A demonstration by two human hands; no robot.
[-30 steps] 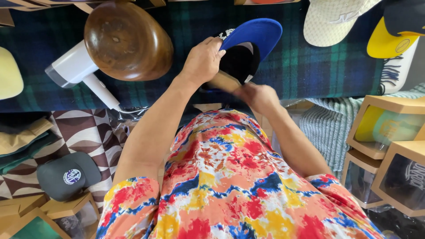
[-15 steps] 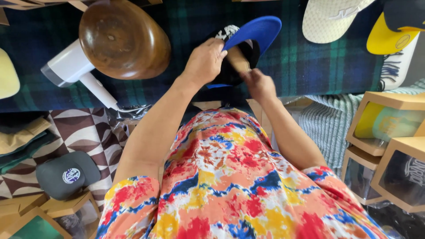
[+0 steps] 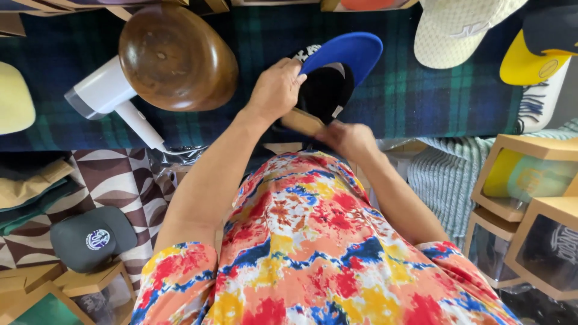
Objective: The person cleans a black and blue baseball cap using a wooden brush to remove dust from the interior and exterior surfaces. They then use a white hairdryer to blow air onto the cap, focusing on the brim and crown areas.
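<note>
Plaid-covered worktop, crowded on every side. Near the body, right hand closed around a tan wooden-looking tool pushed into the blue-brimmed black cap; left hand clamped on the crown at mid-worktop. Likely slip if the crown hold loosens; little room leftward beside the wooden hat block and white hairdryer, more bare cloth rightward before the cream cap.

Person wears a short-sleeved shirt in a tie-dye pattern: red, orange, yellow, blue and white patches. Sleeves end above the elbows; both forearms are bare. Left hand and right hand, both beyond the shirt's front, carry no gloves, rings or watch.
</note>
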